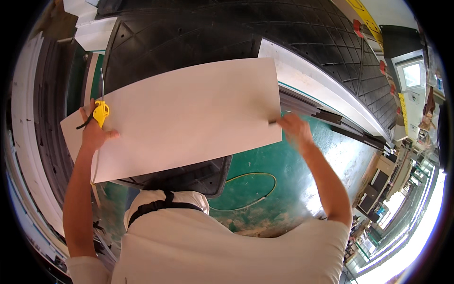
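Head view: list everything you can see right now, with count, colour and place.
board: one, white, flat, held at both ends across the middle.
air nozzle: one, yellow, in the left hand at the board's left end.
mat: one large, black, diamond-patterned, on the bench behind the board.
strips: several, dark, stacked right of the board.
floor: green, below the board.
hose: one, yellowish loop, on the floor.
screen: one, pale, far right.
left hand: on the board's left end, gripping the nozzle.
right hand: fingers on the board's right edge.
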`<state>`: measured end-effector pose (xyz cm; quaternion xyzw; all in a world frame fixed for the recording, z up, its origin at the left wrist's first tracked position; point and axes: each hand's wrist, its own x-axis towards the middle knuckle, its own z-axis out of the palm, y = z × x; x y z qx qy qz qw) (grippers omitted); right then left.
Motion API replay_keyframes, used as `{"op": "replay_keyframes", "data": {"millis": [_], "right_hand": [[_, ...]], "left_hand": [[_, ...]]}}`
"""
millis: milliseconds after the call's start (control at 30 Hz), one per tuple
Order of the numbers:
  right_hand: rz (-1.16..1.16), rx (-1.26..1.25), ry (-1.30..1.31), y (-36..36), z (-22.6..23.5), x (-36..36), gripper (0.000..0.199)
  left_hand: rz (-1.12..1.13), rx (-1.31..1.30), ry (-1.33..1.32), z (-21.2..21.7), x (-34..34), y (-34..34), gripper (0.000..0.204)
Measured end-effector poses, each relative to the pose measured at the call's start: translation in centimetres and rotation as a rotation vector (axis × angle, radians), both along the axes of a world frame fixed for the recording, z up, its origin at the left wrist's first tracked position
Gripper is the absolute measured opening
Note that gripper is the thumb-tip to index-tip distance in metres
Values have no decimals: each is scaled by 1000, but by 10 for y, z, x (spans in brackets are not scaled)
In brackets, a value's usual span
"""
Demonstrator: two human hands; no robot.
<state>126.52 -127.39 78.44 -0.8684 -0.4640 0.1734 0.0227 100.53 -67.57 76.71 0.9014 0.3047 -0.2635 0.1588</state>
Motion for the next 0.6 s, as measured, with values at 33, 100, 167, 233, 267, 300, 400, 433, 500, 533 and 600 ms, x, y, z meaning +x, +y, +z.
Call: {"op": "replay_keyframes", "data": {"millis": [33,100,167,233,267,300,400,433,500,533,600], "right_hand": [[-20,6,34,-17,8,-23,29],[-54,21,112,-50,15,-62,27],[-91,50,192,-69,17,-84,22],[-314,214,69,-51,13,-81,15],[-435,296,10,-34,11,-84,12],[-552,405,86,-13,3,-83,11],[-794,640,258,88,-19,-71,12],[-777,641,239,121,-22,-66,12],[-694,715,165,173,-40,-56,10],[-643,693,47,193,-53,-47,8],[-562,734,-137,209,-67,-20,3]], "left_hand": [[-24,12,-3,-5,-5,6,127],[-50,15,-6,-12,-10,9,127],[-65,10,-15,-10,-6,12,127],[-48,-7,-16,-10,-7,13,123],[-25,-25,-17,-8,-5,11,122],[-4,-43,-23,-5,-5,10,121],[-65,1,86,-5,-1,14,121],[-75,8,98,-4,2,15,121],[-92,11,122,-2,5,13,121],[-70,-5,144,5,11,8,120],[-67,-10,153,9,10,6,119]]}}
